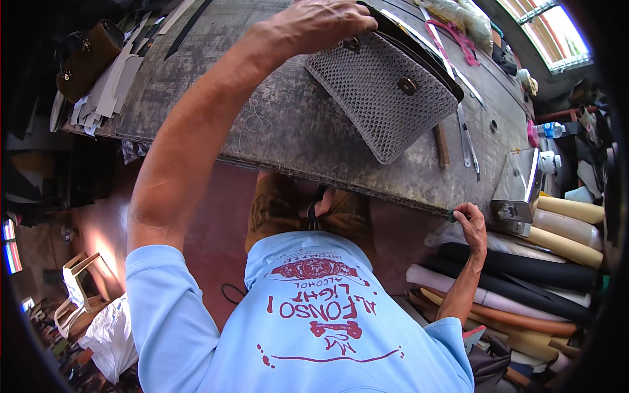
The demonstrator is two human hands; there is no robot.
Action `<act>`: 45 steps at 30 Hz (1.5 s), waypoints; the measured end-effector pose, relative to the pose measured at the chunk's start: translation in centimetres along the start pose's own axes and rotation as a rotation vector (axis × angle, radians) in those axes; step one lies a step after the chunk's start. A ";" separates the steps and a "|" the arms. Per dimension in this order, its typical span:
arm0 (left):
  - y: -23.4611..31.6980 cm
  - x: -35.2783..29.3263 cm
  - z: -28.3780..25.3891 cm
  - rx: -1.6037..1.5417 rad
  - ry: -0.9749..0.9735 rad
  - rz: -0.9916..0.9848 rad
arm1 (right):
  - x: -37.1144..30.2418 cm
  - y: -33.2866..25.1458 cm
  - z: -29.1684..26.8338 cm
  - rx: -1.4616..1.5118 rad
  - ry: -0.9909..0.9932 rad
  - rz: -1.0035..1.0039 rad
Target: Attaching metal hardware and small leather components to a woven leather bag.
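A grey mesh-textured handbag [386, 92] lies tilted on the worn wooden table [216, 124], its dark opening toward the far right. Two small metal fittings show on its front. My left hand [314, 26] reaches across the table, its fingers curled over the bag's upper left corner. At the table's near right edge, my right hand [472, 226] is closed, thumb and fingers pinched around a small dark green thing too small to make out. It is well apart from the bag. Beside the bag lie a flat wooden stick [441, 145] and a slim metal tool [466, 136].
A brown handbag [92, 59] and stacked pale strips [114, 88] occupy the table's left end. Pink cord [462, 42] lies at the far right. A metal box [517, 177] stands at the right edge, above several material rolls [524, 268]. A wooden chair [78, 288] stands lower left.
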State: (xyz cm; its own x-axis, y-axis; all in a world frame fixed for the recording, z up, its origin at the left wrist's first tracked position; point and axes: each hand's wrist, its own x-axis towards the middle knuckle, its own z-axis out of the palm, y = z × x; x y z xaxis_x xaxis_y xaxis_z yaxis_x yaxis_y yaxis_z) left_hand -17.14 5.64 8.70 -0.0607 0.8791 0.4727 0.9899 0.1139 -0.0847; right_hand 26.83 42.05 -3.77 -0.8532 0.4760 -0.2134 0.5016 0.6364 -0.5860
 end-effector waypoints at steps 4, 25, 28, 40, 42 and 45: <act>-0.5 2.1 -0.2 -0.107 -0.148 -0.177 | 0.1 0.3 -0.2 -0.015 -0.014 -0.019; -1.3 4.7 1.6 -0.144 -0.272 -0.144 | 0.1 -0.1 -0.1 0.001 -0.004 -0.011; 2.8 3.9 2.5 -0.170 -0.107 -0.016 | -0.1 -0.5 0.0 0.018 0.007 0.003; 13.1 -20.4 2.1 -0.205 -0.291 -0.497 | -0.5 -1.9 -0.1 0.001 0.067 -0.026; 13.3 -20.9 3.4 -0.146 -0.297 -0.465 | -0.6 -0.9 -0.1 0.015 0.041 -0.016; 13.4 -20.9 5.1 -0.125 -0.207 -0.416 | -0.3 -0.5 -0.2 0.019 0.022 -0.013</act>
State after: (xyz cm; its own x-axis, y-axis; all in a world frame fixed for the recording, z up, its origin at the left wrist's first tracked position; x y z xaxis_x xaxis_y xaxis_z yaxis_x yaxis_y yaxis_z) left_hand -3.26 -8.81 -6.77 -0.4670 0.8456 0.2587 0.8830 0.4306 0.1868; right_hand 26.86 41.68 -3.29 -0.8561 0.4812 -0.1886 0.4876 0.6308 -0.6036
